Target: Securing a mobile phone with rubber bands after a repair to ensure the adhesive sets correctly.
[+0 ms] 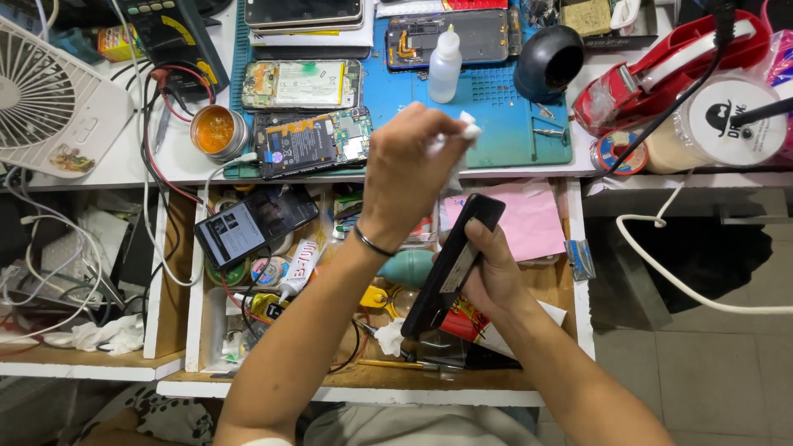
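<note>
Right hand (pixel 487 277) grips a black phone (pixel 453 263) by its edge, tilted on end over the open drawer (pixel 578 289), lower end down among the clutter, upper end just below the left hand. Left hand (pixel 410 169) is closed around a crumpled white tissue (pixel 464 132), pinched at the fingertips, held above the phone's top corner; can't tell if tissue and phone touch. A dark bracelet (pixel 373 244) sits on the left wrist. Drawer below the hands: pink paper sheet (pixel 533 219) at its right side, teal blower bulb (pixel 409 266) under the left forearm, white adhesive tube (pixel 299 266) left of centre, another phone (pixel 254 225) with its screen lit lying toward the drawer's left side, red packet (pixel 462 322) under the right hand. A second drawer (pixel 169 272) to the left holds cables and white rags. Further out on the tabletop (pixel 165 161): opened phone (pixel 312 142) with board and battery exposed at the near edge, round tin of amber flux (pixel 216 130) just left of it, blue work mat (pixel 496 107) carrying a white squeeze bottle (pixel 445 66) and more stripped phones. Black round cup-like part (pixel 548 62) at the mat's right edge, red tape dispenser (pixel 669 70) toward the right side, white fan (pixel 49 99) at the left edge, multimeter (pixel 173 37) at the far left corner.
</note>
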